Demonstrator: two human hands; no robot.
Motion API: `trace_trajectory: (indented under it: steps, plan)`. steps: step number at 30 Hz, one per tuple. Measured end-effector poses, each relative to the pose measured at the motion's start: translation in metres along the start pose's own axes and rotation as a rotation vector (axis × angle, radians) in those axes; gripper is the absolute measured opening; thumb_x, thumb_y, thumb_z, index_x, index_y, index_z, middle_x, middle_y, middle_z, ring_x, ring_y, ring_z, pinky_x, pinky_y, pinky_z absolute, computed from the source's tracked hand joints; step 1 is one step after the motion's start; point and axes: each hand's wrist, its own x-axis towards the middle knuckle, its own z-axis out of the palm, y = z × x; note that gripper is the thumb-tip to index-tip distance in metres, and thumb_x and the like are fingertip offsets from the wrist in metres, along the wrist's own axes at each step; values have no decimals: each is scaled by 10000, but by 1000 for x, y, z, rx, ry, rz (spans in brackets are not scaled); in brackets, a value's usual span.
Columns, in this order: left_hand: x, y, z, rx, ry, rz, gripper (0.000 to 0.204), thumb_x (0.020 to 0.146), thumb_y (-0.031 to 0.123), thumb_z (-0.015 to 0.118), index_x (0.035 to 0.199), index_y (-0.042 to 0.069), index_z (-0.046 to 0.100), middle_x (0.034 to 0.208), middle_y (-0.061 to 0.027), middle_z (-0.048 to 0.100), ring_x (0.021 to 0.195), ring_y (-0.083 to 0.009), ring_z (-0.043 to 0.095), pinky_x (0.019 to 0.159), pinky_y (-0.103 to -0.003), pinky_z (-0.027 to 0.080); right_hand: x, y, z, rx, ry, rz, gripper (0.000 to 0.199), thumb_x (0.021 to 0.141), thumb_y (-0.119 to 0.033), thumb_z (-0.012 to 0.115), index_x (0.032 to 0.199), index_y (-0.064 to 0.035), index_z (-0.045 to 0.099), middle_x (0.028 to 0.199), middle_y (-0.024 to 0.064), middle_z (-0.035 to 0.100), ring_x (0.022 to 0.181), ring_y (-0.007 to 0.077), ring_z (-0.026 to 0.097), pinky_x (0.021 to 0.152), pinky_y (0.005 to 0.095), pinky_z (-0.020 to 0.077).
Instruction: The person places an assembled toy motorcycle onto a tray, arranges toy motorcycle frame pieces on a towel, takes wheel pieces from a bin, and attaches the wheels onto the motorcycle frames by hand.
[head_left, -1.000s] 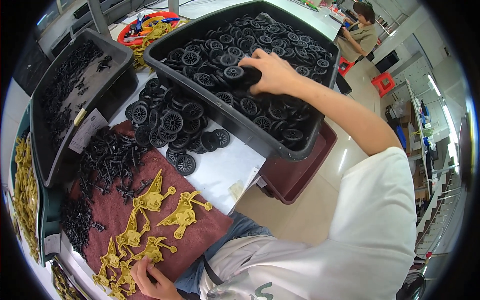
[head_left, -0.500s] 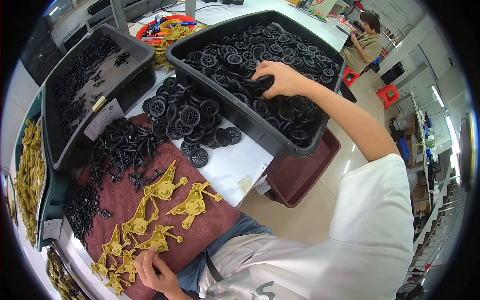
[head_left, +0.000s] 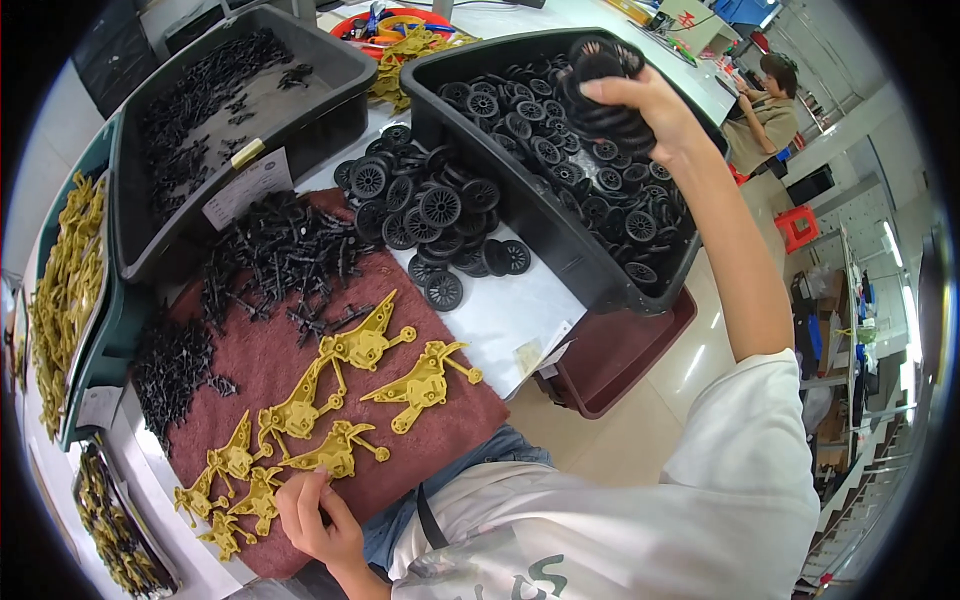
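Observation:
My right hand (head_left: 655, 108), raised over the big black bin (head_left: 520, 212), is closed around a bunch of black spoked wheels (head_left: 607, 112). More wheels fill the bin beneath it. Low on the maroon cloth (head_left: 440, 490), my left hand (head_left: 322, 525) has its fingers curled in, right beside a yellow plastic part (head_left: 335, 450); whether anything sits between the fingertips is hidden. Several similar yellow parts (head_left: 300, 412) lie spread over the cloth. A heap of loose black wheels (head_left: 440, 205) rests on the white tabletop between cloth and bin.
Small black parts (head_left: 285, 255) are heaped on the cloth's far side. Another black bin (head_left: 330, 130) stands at the far left, next to a green bin of yellow parts (head_left: 70, 300). A red tray of tools (head_left: 350, 25) sits behind. Across the room, a person (head_left: 765, 115) sits near red stools (head_left: 797, 228).
My right hand has lifted out of the bin with a bunch of wheels, moving up and right. My left hand stays by the yellow parts. The whole view has shifted slightly.

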Motion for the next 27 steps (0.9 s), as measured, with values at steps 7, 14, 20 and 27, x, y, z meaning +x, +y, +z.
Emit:
trace_trajectory:
  steps: [7, 14, 20, 27]
  plan:
    - [1, -3, 0, 4, 5, -1, 251, 738, -120, 540, 945, -15, 635, 852, -129, 642, 756, -279, 601, 665, -356, 475, 39, -7, 124, -385, -428, -485, 430, 652, -182, 793, 1039, -57, 656, 931, 96, 688, 809, 195, 678, 668, 345, 565]
    - [1, 0, 1, -13, 11, -37, 246, 741, -112, 550, 943, -2, 637, 848, -119, 645, 761, -276, 606, 671, -357, 477, 55, 28, 181, -1518, -553, -477, 516, 713, -284, 714, 1196, -141, 601, 1131, 85, 595, 1044, 311, 589, 819, 445, 525]
    - [1, -2, 0, -19, 11, -27, 227, 748, -88, 579, 945, 4, 643, 839, -111, 639, 751, -273, 601, 674, -363, 472, 56, 25, 176, -1501, -756, -374, 627, 760, -307, 682, 1317, -96, 485, 1364, 64, 450, 1239, 290, 442, 925, 450, 501]
    - [4, -1, 0, -5, -10, -14, 237, 736, -87, 588, 946, 11, 640, 832, -102, 634, 741, -275, 595, 665, -368, 458, 49, -29, 194, -1691, -1004, -157, 694, 797, -323, 697, 1433, -226, 437, 1476, 51, 395, 1348, 273, 397, 1016, 457, 438]
